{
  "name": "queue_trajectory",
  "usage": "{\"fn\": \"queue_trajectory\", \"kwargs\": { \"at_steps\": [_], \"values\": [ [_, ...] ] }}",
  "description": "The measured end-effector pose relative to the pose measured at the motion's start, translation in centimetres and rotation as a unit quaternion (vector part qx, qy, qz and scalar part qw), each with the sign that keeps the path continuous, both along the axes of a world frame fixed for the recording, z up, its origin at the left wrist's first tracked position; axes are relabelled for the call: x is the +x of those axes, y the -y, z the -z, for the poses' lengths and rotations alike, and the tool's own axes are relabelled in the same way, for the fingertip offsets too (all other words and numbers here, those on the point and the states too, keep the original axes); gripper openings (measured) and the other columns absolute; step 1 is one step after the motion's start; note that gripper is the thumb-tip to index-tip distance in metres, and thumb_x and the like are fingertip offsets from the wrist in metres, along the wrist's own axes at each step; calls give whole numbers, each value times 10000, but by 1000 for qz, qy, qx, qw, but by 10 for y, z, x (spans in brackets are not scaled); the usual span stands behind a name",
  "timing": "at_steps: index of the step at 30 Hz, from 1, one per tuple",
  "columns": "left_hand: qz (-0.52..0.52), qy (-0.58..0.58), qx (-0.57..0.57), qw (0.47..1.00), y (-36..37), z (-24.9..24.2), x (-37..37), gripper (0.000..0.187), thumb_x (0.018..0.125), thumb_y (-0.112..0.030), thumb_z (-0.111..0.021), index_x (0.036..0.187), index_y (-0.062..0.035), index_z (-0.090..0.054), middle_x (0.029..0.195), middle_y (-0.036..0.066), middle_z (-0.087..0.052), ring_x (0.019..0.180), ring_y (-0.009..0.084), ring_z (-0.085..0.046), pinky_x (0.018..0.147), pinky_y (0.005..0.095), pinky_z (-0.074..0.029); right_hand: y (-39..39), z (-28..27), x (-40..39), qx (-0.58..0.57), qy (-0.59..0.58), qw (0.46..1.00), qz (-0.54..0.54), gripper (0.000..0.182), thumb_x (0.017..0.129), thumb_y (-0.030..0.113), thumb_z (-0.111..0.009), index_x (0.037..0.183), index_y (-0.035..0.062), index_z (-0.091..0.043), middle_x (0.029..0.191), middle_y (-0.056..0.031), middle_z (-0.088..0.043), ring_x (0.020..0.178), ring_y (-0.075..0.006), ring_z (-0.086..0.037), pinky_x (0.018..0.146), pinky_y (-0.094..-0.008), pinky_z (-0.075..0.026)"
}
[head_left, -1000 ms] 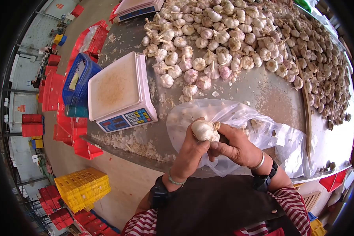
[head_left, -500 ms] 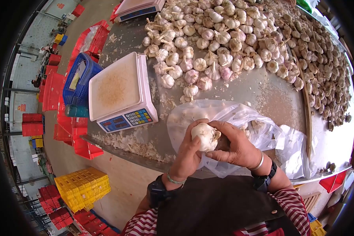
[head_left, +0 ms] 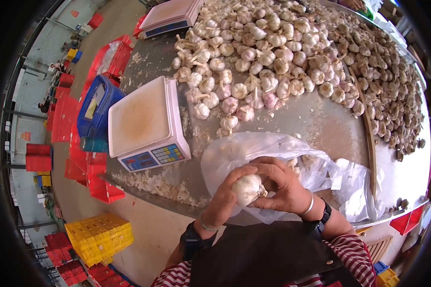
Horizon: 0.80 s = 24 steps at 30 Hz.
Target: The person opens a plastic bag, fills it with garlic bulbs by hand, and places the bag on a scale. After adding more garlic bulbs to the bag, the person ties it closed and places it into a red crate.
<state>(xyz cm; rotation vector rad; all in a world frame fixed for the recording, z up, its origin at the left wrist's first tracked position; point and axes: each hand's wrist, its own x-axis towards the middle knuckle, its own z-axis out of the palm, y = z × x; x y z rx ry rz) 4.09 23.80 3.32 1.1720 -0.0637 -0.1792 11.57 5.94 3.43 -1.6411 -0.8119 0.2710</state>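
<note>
Between my two hands is a whole white garlic bulb (head_left: 247,191), its root end turned to the right. The fingers of my left hand (head_left: 222,197) close around its left side. My right hand (head_left: 288,190) curls over the top and right of the bulb, thumb beneath. Both hands are above a clear plastic bag (head_left: 221,155) that lies crumpled on the metal table (head_left: 292,117). Some contents of the bag show dimly beside my right hand. Beyond the bag spreads a large heap of whitish garlic bulbs (head_left: 268,57).
Left of the bag stands a white digital scale (head_left: 141,117), with a blue basket (head_left: 98,107) beside it. Another scale (head_left: 170,16) is farther back. A wooden strip (head_left: 366,129) separates browner garlic (head_left: 388,91) on the right. Yellow crates (head_left: 100,237) stand on the floor.
The bulb is slightly lower and turned a little between my hands, still held by both. The camera view has shifted slightly. Part of another person's hand now shows at the top right.
</note>
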Motion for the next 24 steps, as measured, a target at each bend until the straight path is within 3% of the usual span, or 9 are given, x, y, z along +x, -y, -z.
{"fn": "queue_trajectory", "kwargs": {
  "at_steps": [2,5,10,12,13,14,16,20,24],
  "values": [
    [49,69,97,992,-12,-8,10,751,919,-592,-388,1354,21,-372,1340,165,-437,1237,293,-445,1024,361,-350,4,17,-4,9,-16,1000,0,606,659,212,-813,1189,84,-550,1164,-149,-547,1061,-323,-558,905,-383,-458],
    [118,78,321,937,-23,-13,14,661,957,-445,-442,1374,54,-322,1400,271,-368,1302,355,-398,1036,364,-346,5,35,-8,11,-51,998,-20,589,682,130,-791,1197,57,-514,1144,-148,-550,1068,-311,-555,908,-368,-455],
    [88,113,397,907,-7,-2,8,585,956,-293,-505,1394,35,-300,1396,284,-367,1269,402,-418,1024,389,-364,-4,40,-13,-32,-114,993,-18,650,717,179,-767,1270,55,-448,1107,-183,-561,1034,-351,-556,875,-394,-465],
    [78,47,452,887,-4,-10,8,571,951,-244,-517,1397,36,-297,1393,291,-359,1235,429,-442,1003,410,-385,-1,43,-13,-211,-81,974,-29,656,745,248,-737,1291,52,-431,1105,-213,-554,1021,-379,-549,887,-433,-450],
    [31,17,435,900,-8,-9,7,559,946,-244,-521,1396,21,-321,1377,266,-406,1168,383,-524,937,389,-449,-1,60,-16,-259,42,965,18,673,755,289,-716,1304,40,-415,1127,-244,-530,1023,-410,-536,904,-464,-429],
    [34,23,432,901,-11,-10,8,559,946,-244,-521,1396,21,-321,1377,266,-406,1168,383,-524,937,389,-449,3,65,-17,-262,44,964,25,673,755,289,-716,1304,40,-415,1127,-244,-530,1023,-410,-536,904,-464,-429],
    [-215,-23,226,950,-18,-22,6,536,927,-234,-531,1376,8,-366,1336,227,-476,937,247,-637,700,286,-522,9,69,-16,-250,68,965,36,693,746,274,-720,1308,22,-404,1164,-268,-499,1025,-440,-521,916,-481,-416],
    [-224,31,-45,973,-79,-69,-11,500,928,-198,-492,1375,-18,-359,1376,200,-436,476,29,-379,363,148,-287,30,37,0,-271,25,957,-97,733,766,268,-712,1350,-3,-362,1241,-247,-467,1082,-414,-509,930,-440,-424],
    [-218,85,-75,969,-106,-76,-26,530,922,-215,-493,1389,-26,-329,1366,216,-434,438,32,-345,356,146,-278,60,-13,61,-184,-108,943,-256,503,806,199,-694,1241,17,-520,1095,-195,-602,934,-297,-625,779,-347,-512]
  ]
}}
